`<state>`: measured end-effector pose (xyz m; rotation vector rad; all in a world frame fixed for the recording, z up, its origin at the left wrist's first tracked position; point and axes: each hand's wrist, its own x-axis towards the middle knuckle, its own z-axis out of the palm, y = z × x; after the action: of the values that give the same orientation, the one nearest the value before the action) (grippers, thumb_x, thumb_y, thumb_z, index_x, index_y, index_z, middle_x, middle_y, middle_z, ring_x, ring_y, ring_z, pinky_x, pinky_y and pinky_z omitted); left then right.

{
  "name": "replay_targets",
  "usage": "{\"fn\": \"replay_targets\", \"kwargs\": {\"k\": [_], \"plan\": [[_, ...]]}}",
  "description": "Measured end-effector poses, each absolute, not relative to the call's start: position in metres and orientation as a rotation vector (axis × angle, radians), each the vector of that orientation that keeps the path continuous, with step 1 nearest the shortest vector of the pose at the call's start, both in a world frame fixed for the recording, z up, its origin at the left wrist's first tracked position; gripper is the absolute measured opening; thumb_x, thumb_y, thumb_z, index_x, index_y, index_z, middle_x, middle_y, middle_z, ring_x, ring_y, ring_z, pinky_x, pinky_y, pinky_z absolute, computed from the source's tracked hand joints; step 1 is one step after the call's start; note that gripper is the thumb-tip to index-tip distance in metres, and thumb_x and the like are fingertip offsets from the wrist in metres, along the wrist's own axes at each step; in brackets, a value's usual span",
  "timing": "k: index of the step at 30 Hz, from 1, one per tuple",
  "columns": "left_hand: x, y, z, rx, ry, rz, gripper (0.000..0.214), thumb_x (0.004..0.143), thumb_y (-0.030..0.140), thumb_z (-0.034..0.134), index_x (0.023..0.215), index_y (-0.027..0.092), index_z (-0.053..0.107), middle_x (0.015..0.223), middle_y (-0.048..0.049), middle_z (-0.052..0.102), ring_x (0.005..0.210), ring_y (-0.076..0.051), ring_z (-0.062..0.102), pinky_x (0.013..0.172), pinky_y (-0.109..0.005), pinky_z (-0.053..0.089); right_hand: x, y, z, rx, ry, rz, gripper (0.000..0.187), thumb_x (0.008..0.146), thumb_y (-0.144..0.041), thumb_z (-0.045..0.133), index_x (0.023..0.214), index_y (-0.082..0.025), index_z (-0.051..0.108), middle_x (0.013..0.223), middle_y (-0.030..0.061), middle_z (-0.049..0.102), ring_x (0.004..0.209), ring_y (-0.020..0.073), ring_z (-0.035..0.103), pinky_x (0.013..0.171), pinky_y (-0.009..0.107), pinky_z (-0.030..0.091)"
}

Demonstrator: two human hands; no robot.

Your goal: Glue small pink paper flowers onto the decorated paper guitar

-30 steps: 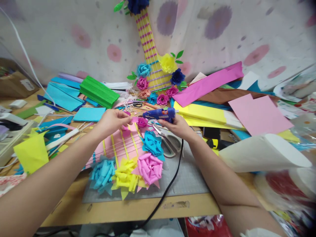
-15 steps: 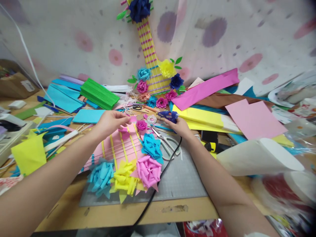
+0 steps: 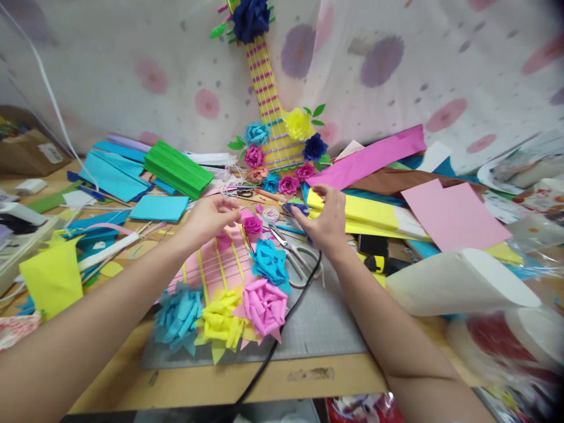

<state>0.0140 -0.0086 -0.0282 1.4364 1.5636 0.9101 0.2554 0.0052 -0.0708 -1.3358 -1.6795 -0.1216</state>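
Observation:
My left hand (image 3: 212,222) is closed in a pinch at the upper edge of a pink paper guitar (image 3: 211,267), with a small pink paper piece (image 3: 245,214) at its fingertips. Close beside it sits a small magenta paper rose (image 3: 252,224). Large blue (image 3: 269,259), yellow (image 3: 221,320) and pink (image 3: 265,306) paper flowers cover the guitar's near side. My right hand (image 3: 326,222) has its fingers apart over a blue glue gun (image 3: 296,209), which it partly hides. Scissors (image 3: 296,252) lie between the guitar and my right forearm.
A finished yellow paper guitar (image 3: 274,132) leans at the back. A black cord (image 3: 286,323) crosses the grey cutting mat (image 3: 330,329). Folded crepe paper, including a green stack (image 3: 177,169) and yellow strips (image 3: 370,212), lies around. A white roll (image 3: 460,282) is at right.
My right hand has let go of the glue gun, lifting and spreading its fingers. My left hand has moved slightly right, toward the magenta rose.

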Motion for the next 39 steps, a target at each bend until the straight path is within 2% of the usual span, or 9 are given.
{"fn": "replay_targets", "kwargs": {"k": [3, 7, 14, 21, 24, 27, 32, 35, 39], "plan": [[0.021, -0.010, -0.032, 1.498, 1.584, 0.922, 0.038, 0.061, 0.029, 0.068, 0.095, 0.020, 0.053, 0.063, 0.0004, 0.067, 0.055, -0.015, 0.060, 0.043, -0.022, 0.037, 0.230, -0.014, -0.057, -1.116, -1.827, -0.081, 0.036, 0.076, -0.035, 0.063, 0.106, -0.019, 0.051, 0.101, 0.0106, 0.060, 0.096, 0.0253, 0.054, 0.085, 0.041, 0.043], [0.030, -0.011, -0.033, 1.644, 1.589, 0.945, 0.036, 0.064, 0.025, 0.064, 0.095, 0.022, 0.046, 0.057, 0.0067, 0.060, 0.049, -0.012, 0.054, 0.045, -0.021, 0.034, 0.198, -0.024, -0.053, -0.996, -2.021, -0.065, 0.027, 0.075, -0.022, 0.060, 0.101, -0.019, 0.052, 0.096, 0.0078, 0.062, 0.097, 0.0246, 0.054, 0.087, 0.039, 0.040], [0.035, -0.010, -0.031, 1.748, 1.594, 1.006, 0.028, 0.066, 0.022, 0.059, 0.091, 0.022, 0.045, 0.061, 0.0069, 0.060, 0.057, -0.013, 0.057, 0.054, -0.024, 0.037, 0.183, -0.008, -0.052, -1.127, -2.125, -0.063, 0.026, 0.077, -0.015, 0.052, 0.104, -0.017, 0.053, 0.092, 0.0079, 0.066, 0.095, 0.0258, 0.052, 0.084, 0.039, 0.036], [0.034, -0.008, -0.034, 1.709, 1.572, 1.024, 0.030, 0.067, 0.023, 0.059, 0.092, 0.022, 0.043, 0.056, 0.0084, 0.055, 0.052, -0.012, 0.053, 0.050, -0.024, 0.034, 0.178, -0.008, -0.052, -1.116, -2.137, -0.057, 0.027, 0.079, -0.012, 0.050, 0.104, -0.017, 0.054, 0.093, 0.0081, 0.068, 0.096, 0.0254, 0.052, 0.088, 0.040, 0.035], [0.033, -0.009, -0.032, 1.676, 1.525, 1.018, 0.024, 0.071, 0.031, 0.059, 0.090, 0.021, 0.048, 0.057, 0.0065, 0.055, 0.051, -0.011, 0.050, 0.048, -0.023, 0.033, 0.179, -0.007, -0.055, -1.083, -2.033, 0.124, 0.025, 0.076, -0.012, 0.053, 0.101, -0.020, 0.052, 0.084, 0.0045, 0.067, 0.094, 0.0236, 0.055, 0.090, 0.040, 0.036], [0.027, -0.011, -0.028, 1.723, 1.395, 0.988, 0.027, 0.071, 0.041, 0.062, 0.085, 0.019, 0.056, 0.062, 0.0038, 0.055, 0.053, -0.010, 0.047, 0.048, -0.023, 0.033, 0.184, -0.001, -0.061, -1.019, -1.794, 0.544, 0.027, 0.073, -0.017, 0.060, 0.096, -0.022, 0.047, 0.080, -0.0002, 0.063, 0.083, 0.0188, 0.059, 0.083, 0.036, 0.042], [0.017, -0.009, -0.030, 1.866, 1.289, 0.956, 0.027, 0.066, 0.041, 0.068, 0.079, 0.017, 0.066, 0.064, 0.0018, 0.053, 0.058, -0.010, 0.044, 0.051, -0.023, 0.035, 0.190, 0.007, -0.067, -0.893, -1.523, 1.151, 0.042, 0.061, -0.030, 0.075, 0.087, -0.023, 0.044, 0.072, -0.0045, 0.058, 0.071, 0.0134, 0.060, 0.070, 0.029, 0.045], [0.017, -0.007, -0.032, 1.896, 1.292, 0.939, 0.025, 0.068, 0.042, 0.066, 0.076, 0.018, 0.068, 0.070, -0.0011, 0.059, 0.061, -0.012, 0.049, 0.053, -0.025, 0.038, 0.192, 0.005, -0.064, -0.881, -1.536, 1.220, 0.044, 0.059, -0.034, 0.077, 0.087, -0.022, 0.046, 0.075, -0.0033, 0.060, 0.072, 0.0130, 0.060, 0.071, 0.029, 0.046], [0.018, -0.005, -0.028, 2.088, 1.319, 0.910, 0.021, 0.071, 0.038, 0.064, 0.074, 0.019, 0.070, 0.072, -0.0016, 0.060, 0.064, -0.013, 0.050, 0.058, -0.026, 0.038, 0.195, 0.001, -0.059, -0.888, -1.672, 1.077, 0.042, 0.062, -0.034, 0.077, 0.090, -0.022, 0.049, 0.087, 0.0007, 0.064, 0.082, 0.0145, 0.062, 0.079, 0.031, 0.047]]}}
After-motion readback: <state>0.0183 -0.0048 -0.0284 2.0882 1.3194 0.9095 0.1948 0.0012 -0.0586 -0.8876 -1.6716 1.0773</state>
